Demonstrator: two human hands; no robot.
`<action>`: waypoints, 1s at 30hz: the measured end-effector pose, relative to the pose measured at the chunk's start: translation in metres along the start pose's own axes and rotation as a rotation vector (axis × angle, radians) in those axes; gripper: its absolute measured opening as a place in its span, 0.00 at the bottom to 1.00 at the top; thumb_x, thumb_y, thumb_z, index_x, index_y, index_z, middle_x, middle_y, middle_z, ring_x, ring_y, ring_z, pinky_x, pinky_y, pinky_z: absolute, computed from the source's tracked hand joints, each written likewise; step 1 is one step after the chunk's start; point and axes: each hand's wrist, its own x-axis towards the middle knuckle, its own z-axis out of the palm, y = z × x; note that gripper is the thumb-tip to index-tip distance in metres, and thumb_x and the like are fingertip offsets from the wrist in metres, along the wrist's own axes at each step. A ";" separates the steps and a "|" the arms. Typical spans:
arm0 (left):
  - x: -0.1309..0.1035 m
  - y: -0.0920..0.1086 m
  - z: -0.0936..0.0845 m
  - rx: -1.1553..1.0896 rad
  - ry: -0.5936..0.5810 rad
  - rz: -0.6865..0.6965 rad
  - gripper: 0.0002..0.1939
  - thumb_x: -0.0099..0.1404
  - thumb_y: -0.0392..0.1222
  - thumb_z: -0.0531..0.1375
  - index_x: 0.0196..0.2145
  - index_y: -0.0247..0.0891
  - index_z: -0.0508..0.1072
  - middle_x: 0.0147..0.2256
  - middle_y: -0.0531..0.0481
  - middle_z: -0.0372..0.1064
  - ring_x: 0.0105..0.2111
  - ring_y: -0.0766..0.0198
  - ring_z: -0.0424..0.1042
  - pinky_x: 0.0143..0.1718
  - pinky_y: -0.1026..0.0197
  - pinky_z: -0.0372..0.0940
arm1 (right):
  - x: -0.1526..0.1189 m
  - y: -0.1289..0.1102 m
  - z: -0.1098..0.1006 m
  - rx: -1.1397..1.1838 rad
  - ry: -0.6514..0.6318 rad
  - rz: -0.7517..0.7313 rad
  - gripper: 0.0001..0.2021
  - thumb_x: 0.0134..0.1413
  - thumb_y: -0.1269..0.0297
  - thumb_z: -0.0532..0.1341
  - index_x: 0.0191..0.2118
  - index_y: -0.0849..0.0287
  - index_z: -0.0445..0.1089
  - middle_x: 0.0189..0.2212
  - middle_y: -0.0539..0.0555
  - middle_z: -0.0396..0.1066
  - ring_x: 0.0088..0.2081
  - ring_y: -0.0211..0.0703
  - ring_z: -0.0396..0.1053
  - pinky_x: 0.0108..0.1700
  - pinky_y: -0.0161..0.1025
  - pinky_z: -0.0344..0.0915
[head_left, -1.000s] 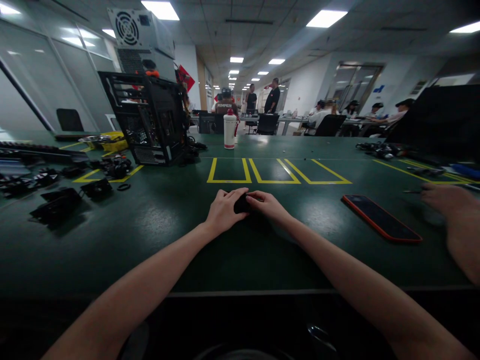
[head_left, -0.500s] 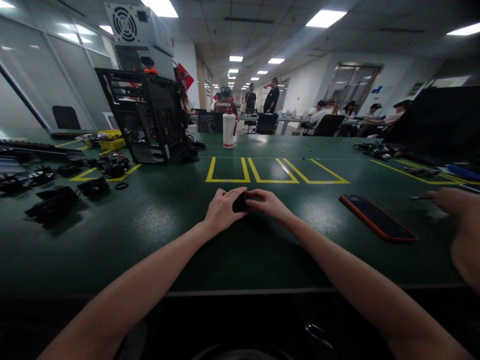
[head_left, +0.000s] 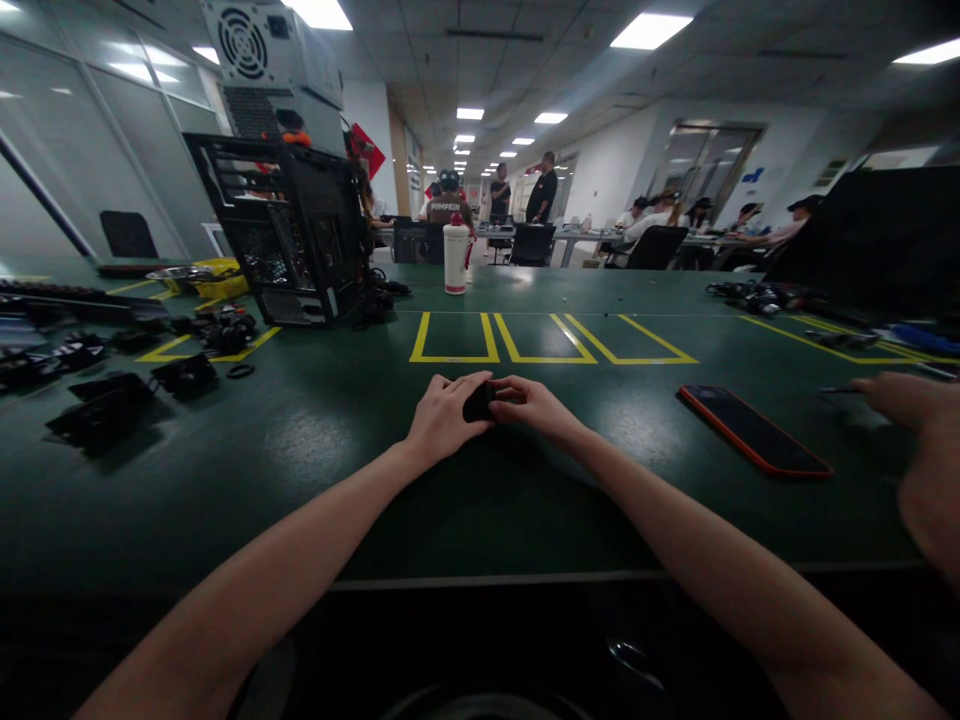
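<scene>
A small black object is held between my two hands, above the near middle of the green table. My left hand grips it from the left, thumb below and fingers over the top. On its right side, the fingertips of my right hand pinch its edge. Fingers cover much of the object, so its shape is unclear. Just beyond my hands lie yellow tape outlines. To the right rests a phone with an orange-red edge.
An open black computer case stands at the back left, near a white bottle. Black parts lie at the left. Another person's hand holds a thin tool at the right edge. People sit and stand in the background.
The view has shifted very slightly. Both my hands keep the same hold on the black object.
</scene>
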 end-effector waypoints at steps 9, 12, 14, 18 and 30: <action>0.000 0.001 0.001 0.015 0.002 0.004 0.33 0.52 0.43 0.62 0.55 0.46 0.56 0.51 0.53 0.62 0.39 0.58 0.61 0.39 0.57 0.57 | 0.003 -0.001 0.005 -0.075 0.086 -0.024 0.15 0.46 0.67 0.61 0.42 0.62 0.66 0.36 0.56 0.71 0.37 0.40 0.69 0.43 0.42 0.66; 0.000 0.001 0.001 0.018 0.002 0.003 0.32 0.52 0.44 0.62 0.54 0.45 0.56 0.51 0.53 0.62 0.39 0.58 0.61 0.40 0.57 0.57 | 0.003 0.001 0.005 -0.025 0.066 0.000 0.15 0.48 0.64 0.60 0.44 0.59 0.64 0.30 0.52 0.70 0.31 0.37 0.69 0.36 0.39 0.68; 0.000 0.000 0.002 0.014 0.000 0.004 0.32 0.52 0.44 0.62 0.54 0.45 0.56 0.51 0.53 0.62 0.39 0.58 0.61 0.40 0.57 0.57 | 0.003 0.002 0.003 -0.014 0.048 0.006 0.14 0.48 0.62 0.60 0.43 0.60 0.64 0.30 0.52 0.70 0.31 0.37 0.69 0.37 0.39 0.68; 0.001 -0.001 0.003 0.004 0.000 0.014 0.32 0.53 0.44 0.62 0.54 0.45 0.56 0.51 0.53 0.62 0.40 0.58 0.61 0.40 0.57 0.57 | 0.002 0.001 -0.001 -0.066 -0.006 -0.031 0.18 0.43 0.65 0.64 0.43 0.62 0.66 0.37 0.56 0.71 0.37 0.40 0.69 0.44 0.42 0.65; 0.002 -0.001 0.003 0.017 -0.021 0.007 0.33 0.52 0.43 0.63 0.54 0.45 0.57 0.52 0.53 0.62 0.40 0.57 0.62 0.40 0.57 0.56 | 0.008 0.002 0.004 0.060 0.068 0.118 0.11 0.49 0.64 0.60 0.40 0.57 0.64 0.24 0.49 0.68 0.23 0.32 0.68 0.29 0.33 0.69</action>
